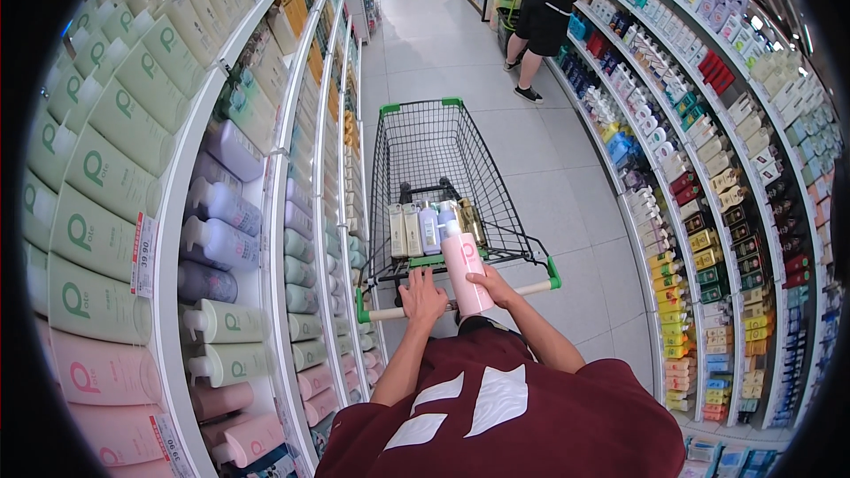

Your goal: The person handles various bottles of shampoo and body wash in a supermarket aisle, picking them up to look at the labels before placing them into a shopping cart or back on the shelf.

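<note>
My right hand [496, 288] is wrapped round a pink pump bottle [467, 273] with a white pump top, held tilted above the handle [533, 288] of a shopping cart. My left hand [423, 297] lies over the same handle, left of the bottle, its fingers stretched forward and slightly apart. The black wire cart [478, 155] with green corners stands before me. At its near end are cream boxes [404, 232], a lavender bottle [429, 230] and a dark gold package [472, 223]. The pink bottle hides part of these goods.
On the left, close by, shelves hold green bottles [106, 164], lavender pump bottles [226, 221] and pink bottles [252, 438]. Curved shelves [699, 239] of toiletries line the right side. Ahead on the right, a person in black [544, 0] stands beside a basket [507, 25].
</note>
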The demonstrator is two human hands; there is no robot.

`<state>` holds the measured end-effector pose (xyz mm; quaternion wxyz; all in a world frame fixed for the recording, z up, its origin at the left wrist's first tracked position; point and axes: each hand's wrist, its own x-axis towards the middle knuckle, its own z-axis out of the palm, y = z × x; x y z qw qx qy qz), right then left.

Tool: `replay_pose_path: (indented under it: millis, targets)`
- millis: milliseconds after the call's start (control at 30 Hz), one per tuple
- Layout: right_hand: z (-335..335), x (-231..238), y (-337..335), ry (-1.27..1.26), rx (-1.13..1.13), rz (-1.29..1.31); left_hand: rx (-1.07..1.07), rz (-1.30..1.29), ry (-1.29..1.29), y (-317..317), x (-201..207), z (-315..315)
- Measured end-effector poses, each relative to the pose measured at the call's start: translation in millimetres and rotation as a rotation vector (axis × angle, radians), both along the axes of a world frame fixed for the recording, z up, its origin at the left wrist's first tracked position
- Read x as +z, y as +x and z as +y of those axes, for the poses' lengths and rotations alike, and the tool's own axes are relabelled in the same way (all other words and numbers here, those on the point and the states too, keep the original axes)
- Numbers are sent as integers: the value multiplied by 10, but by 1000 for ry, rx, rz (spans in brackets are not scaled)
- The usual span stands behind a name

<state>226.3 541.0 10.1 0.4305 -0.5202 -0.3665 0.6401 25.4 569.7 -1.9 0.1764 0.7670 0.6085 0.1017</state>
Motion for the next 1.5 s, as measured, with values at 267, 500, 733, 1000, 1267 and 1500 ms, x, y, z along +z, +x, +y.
replay_pose_path:
  millis: [267, 500, 733, 1000, 1267, 1500]
  targets:
    - [-9, 7, 14, -9, 20, -26, 4, -10, 7, -3, 16, -11]
    - [-11, -7, 4, -21, 14, -10, 6, -16, 12, -15, 22, -17]
    - [-10, -19, 9, -28, 13, -8, 5, -4, 14, -14, 17, -10]
    - [-12, 32, -6, -28, 16, -11, 4, -5, 20, -19, -11, -11]
    - [-23, 52, -15, -27, 13, -9, 7, 2, -5, -25, -4, -17]
    - [-15, 6, -7, -15, 14, -11, 8, 4, -7, -19, -9, -15]
